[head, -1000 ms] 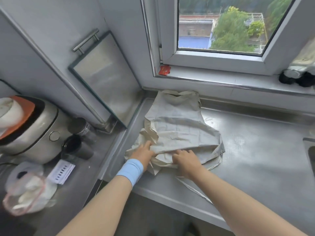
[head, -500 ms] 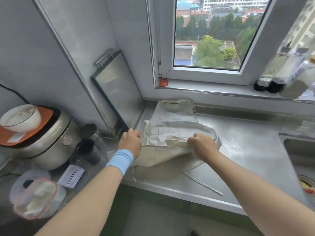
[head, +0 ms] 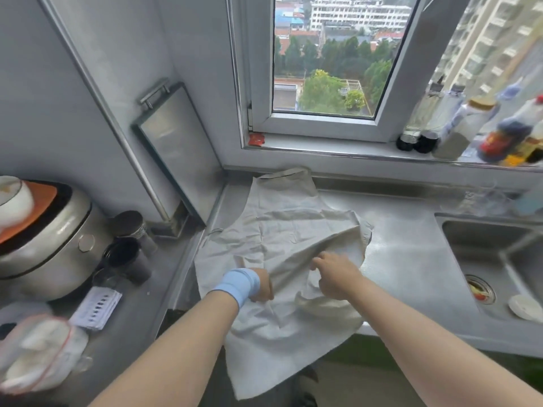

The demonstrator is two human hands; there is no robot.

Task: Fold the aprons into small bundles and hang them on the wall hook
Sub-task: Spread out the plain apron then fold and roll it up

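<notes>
At 9 o'clock the rice cooker point(head: 50, 248) stands on the lower side shelf, well apart from the work. Just right of it, the left hand point(head: 262, 284), with a blue wristband point(head: 237, 284) on its wrist, bends down at the wrist, and its fingers curl into the apron point(head: 288, 230). They appear to pinch a crease, though the fingertips themselves are hidden. The apron lies spread on the steel counter point(head: 411, 259) with its bib pointing to 12 o'clock under the window, and its skirt hangs off the front edge toward 6 o'clock. Near the left hand, at its 2 o'clock, the right hand point(head: 335, 274) grips a raised fold with curled fingers and thumb. The sink point(head: 484, 254) sits at 3 o'clock. Half a second ago the hands were apart, holding the hem in a lifted fold over the cloth's middle. Now they are near each other at the middle, the fold has dropped open, and the skirt drapes lower over the edge. A second ago the cloth lay bunched wholly on the counter. So the folding looks restarted, not advanced. The apron is flatter and wider, likely being straightened for a cleaner fold, and no bundle exists yet. No hook is in view.
</notes>
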